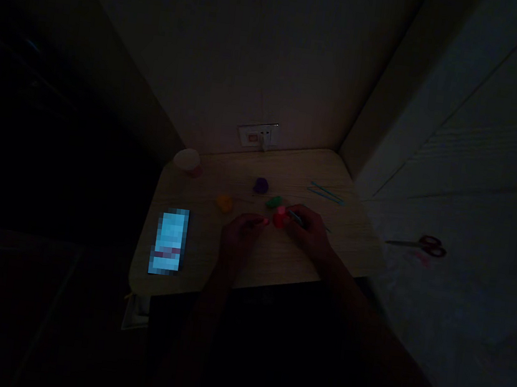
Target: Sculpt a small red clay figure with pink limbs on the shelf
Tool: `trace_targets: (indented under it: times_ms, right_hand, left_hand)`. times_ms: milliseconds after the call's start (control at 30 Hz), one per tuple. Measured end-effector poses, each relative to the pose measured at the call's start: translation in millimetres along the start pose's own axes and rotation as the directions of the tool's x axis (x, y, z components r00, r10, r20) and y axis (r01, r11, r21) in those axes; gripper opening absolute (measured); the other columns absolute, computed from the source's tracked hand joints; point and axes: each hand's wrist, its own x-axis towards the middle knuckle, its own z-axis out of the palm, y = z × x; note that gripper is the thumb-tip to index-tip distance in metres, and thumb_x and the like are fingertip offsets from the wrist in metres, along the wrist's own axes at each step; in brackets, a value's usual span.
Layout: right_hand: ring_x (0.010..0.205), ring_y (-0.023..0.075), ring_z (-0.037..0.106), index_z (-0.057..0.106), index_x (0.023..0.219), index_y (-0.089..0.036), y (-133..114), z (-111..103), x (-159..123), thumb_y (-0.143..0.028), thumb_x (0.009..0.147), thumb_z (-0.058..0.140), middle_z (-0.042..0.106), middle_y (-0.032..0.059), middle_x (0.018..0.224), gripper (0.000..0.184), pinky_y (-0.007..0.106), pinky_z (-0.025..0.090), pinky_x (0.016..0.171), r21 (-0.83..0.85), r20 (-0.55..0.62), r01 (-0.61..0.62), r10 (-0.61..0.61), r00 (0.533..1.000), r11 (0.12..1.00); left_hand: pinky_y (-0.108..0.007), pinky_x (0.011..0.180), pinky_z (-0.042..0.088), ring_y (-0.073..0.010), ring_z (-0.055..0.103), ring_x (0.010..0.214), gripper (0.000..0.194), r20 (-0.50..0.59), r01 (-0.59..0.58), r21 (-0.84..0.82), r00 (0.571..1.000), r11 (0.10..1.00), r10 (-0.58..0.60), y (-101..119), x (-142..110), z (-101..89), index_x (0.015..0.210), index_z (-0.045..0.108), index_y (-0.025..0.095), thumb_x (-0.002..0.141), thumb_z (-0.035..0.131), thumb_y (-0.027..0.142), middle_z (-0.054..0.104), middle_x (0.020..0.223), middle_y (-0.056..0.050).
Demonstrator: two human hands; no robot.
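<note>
My left hand [241, 236] and my right hand [310, 231] rest over the near middle of a light wooden tabletop [248, 274]. A red lump of modelling clay [280, 217] sits between them, touching my right fingers. My left fingertips pinch a small red bit of clay [265, 221]. A thin teal stick [296, 217] runs from my right fingers, its grip dim. Close by lie a green clay piece [274, 202], a purple clay lump [261, 185] and a yellow-orange clay lump [223, 202].
Thin teal sticks [325, 193] lie at the table's back right. A lit phone [169, 242] lies at the left, with a white cup [187, 160] behind it. A wall socket [257, 135] sits above the table; red-handled scissors [422, 245] lie on a pale surface right of it.
</note>
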Motion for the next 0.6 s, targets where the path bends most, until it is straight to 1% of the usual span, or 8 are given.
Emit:
trace_targets:
  times_ms: [100,167,233,300,400,467,600]
  right_hand:
    - [0.085,0.0215,0.069,0.073,0.091,-0.024,-0.1,0.7,-0.1,-0.042,0.083,0.075,0.076,0.0027,0.091,0.02,0.034,0.052,0.078,-0.017,0.011,0.028,-0.028,1.0,0.999]
    - [0.084,0.0212,0.068,0.073,0.091,-0.024,-0.3,0.9,-0.1,-0.042,0.084,0.074,0.076,0.0025,0.089,0.019,0.034,0.052,0.076,-0.038,0.015,0.04,-0.039,0.999,0.998]
    - [0.081,0.0207,0.068,0.074,0.092,-0.024,-0.4,1.0,0.1,-0.042,0.085,0.074,0.075,0.0023,0.088,0.019,0.033,0.052,0.075,-0.05,0.018,0.033,-0.033,0.999,0.998]
    - [0.081,0.0206,0.068,0.074,0.092,-0.024,-0.2,1.2,0.4,-0.043,0.085,0.073,0.075,0.002,0.089,0.02,0.033,0.053,0.075,-0.044,0.013,0.026,-0.026,1.0,0.999]
    - [0.084,0.0213,0.069,0.074,0.091,-0.024,0.0,1.2,0.7,-0.043,0.085,0.073,0.076,0.0023,0.09,0.019,0.034,0.053,0.078,-0.033,0.005,0.024,-0.023,1.0,0.999]
    - [0.085,0.0217,0.069,0.074,0.09,-0.024,0.0,1.1,0.7,-0.042,0.086,0.073,0.076,0.0027,0.09,0.019,0.034,0.053,0.078,-0.033,0.008,0.021,-0.02,1.0,0.999]
    - [0.085,0.0221,0.07,0.074,0.091,-0.024,0.1,0.8,0.8,-0.042,0.085,0.073,0.077,0.0029,0.09,0.019,0.034,0.053,0.078,-0.043,0.007,0.026,-0.026,1.0,0.999]
  left_hand:
    - [-0.032,0.077,0.061,-0.0212,0.076,0.086,0.024,0.005,0.001,-0.003,1.0,1.0,-0.001,0.0,-0.2,-0.7,0.09,0.077,0.02,0.081,0.079,0.042,0.081,0.091,-0.006]
    - [-0.033,0.078,0.062,-0.0213,0.077,0.085,0.025,0.019,0.016,-0.031,1.0,0.999,-0.015,-0.4,-0.9,-0.8,0.094,0.077,0.02,0.085,0.075,0.043,0.08,0.09,-0.006]
    - [-0.033,0.078,0.062,-0.0208,0.077,0.083,0.027,0.036,0.033,-0.062,0.999,0.998,-0.031,-0.7,-1.5,-0.6,0.102,0.075,0.02,0.088,0.073,0.043,0.08,0.086,-0.005]
    - [-0.033,0.078,0.062,-0.0203,0.077,0.08,0.03,0.042,0.045,-0.091,0.998,0.995,-0.042,-0.6,-1.6,-0.5,0.105,0.073,0.02,0.086,0.075,0.043,0.078,0.082,-0.004]
    - [-0.033,0.078,0.062,-0.02,0.077,0.079,0.031,0.065,0.048,-0.118,0.997,0.992,-0.04,-0.4,-0.8,-0.5,0.103,0.071,0.02,0.081,0.08,0.041,0.079,0.085,-0.004]
    - [-0.033,0.076,0.062,-0.0193,0.076,0.078,0.03,0.083,0.046,-0.122,0.996,0.991,-0.036,-1.0,-0.2,-0.4,0.102,0.071,0.02,0.083,0.078,0.041,0.079,0.089,-0.005]
    - [-0.031,0.074,0.061,-0.0182,0.076,0.078,0.027,0.088,0.008,-0.125,0.996,0.992,0.003,-3.2,0.3,0.0,0.102,0.069,0.02,0.088,0.073,0.043,0.077,0.09,-0.005]
